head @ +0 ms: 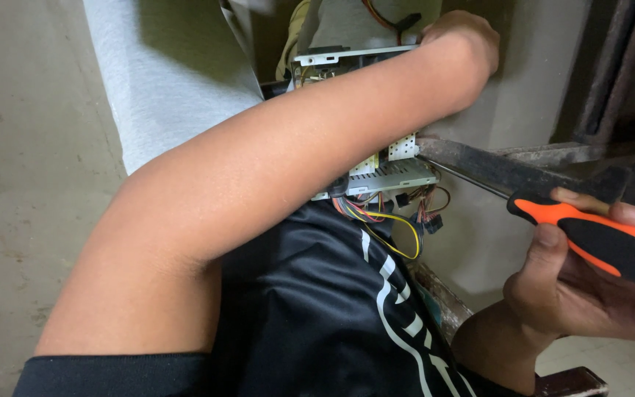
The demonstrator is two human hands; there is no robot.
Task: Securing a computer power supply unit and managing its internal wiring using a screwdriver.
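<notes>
Bare grey concrete floor (16, 147) across left of frame. Pale plastered wall (523, 88) upper right, beside dark rusted metal frame (611, 66). Dim, flat light.

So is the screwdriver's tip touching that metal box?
Touching: the head view shows the screwdriver in the right hand, its shaft ending against the metal box's perforated edge.

A bare grey concrete floor (16, 147) lay at left. The metal drive unit (395, 173) with trailing coloured wires (387, 220) rested on the person's lap (support partly hidden).
</notes>
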